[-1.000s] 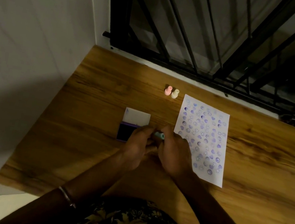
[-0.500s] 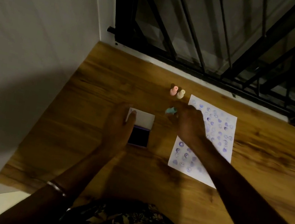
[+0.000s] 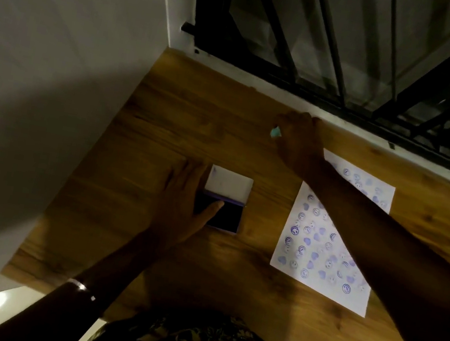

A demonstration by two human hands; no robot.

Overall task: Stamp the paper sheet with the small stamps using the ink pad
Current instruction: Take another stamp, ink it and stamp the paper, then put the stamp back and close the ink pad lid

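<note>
Paper sheet (image 3: 324, 248) is lying flat on the wooden table (image 3: 164, 129), right of centre, covered in purple stamp marks, with the right forearm crossing over its upper part. Right hand (image 3: 300, 144) is reaching beyond the sheet's far corner, fingers pinched shut on a small teal stamp (image 3: 275, 132) poking out at its left side. Left hand (image 3: 181, 207) is lying open and flat against the left edge of the ink pad (image 3: 227, 216), thumb resting across the dark pad surface, steadying it. Its white lid (image 3: 228, 184) is folded back on the far side. A bracelet (image 3: 80, 286) is glinting on the left wrist
</note>
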